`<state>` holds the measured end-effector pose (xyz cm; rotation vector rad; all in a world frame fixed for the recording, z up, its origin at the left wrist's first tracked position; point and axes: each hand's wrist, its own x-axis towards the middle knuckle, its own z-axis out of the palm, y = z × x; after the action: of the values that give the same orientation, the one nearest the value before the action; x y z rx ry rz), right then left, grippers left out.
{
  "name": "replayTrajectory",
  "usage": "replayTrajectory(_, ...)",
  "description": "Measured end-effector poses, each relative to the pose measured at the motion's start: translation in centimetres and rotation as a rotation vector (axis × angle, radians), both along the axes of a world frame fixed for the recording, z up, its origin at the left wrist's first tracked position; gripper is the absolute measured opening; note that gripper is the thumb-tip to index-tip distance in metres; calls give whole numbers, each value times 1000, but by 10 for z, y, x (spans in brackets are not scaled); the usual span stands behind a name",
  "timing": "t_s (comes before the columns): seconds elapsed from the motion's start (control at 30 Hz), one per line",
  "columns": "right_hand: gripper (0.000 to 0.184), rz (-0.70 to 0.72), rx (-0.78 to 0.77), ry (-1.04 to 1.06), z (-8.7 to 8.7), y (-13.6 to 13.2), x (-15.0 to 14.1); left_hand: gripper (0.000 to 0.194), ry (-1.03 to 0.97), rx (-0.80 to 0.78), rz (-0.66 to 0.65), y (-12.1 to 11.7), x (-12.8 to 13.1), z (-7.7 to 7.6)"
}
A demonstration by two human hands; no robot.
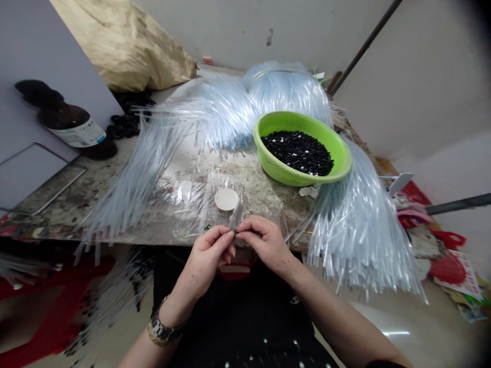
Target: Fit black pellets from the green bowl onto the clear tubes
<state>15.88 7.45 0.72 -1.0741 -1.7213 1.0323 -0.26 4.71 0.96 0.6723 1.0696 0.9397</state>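
Note:
At the table's front edge my left hand [210, 248] and my right hand [264, 243] meet, each closed in a pinch. A small black part [236, 231] shows between the fingertips, mostly covered by them; my right thumb and forefinger grip it. What my left fingertips hold is hidden. A clear strip, perhaps a plastic tube [235, 210], runs away from just behind the fingers; whether a hand holds it I cannot tell. Beyond it lies a small white dish [226, 199]. A green basin [264, 166] full of small black parts [297, 153] with a few white ones stands ahead and right.
Clear tubes in a bundle [356, 225] hang over the table's right edge. Others [130, 179] spread at left, and big bundles [226, 112] lie behind. A brown bottle [76, 122] and wire frame [57, 191] stand left. A red stool [49, 312] is below.

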Motion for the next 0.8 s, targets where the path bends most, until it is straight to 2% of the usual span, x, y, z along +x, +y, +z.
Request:
replayTrajectory(0.47, 10, 63, 61, -139, 5, 8, 0, 29, -73, -40, 22, -2, -4, -7)
replayTrajectory(0.8, 9, -55, 237, -329, 2, 48, 10, 33, -10, 2, 125, -6, -14, -15)
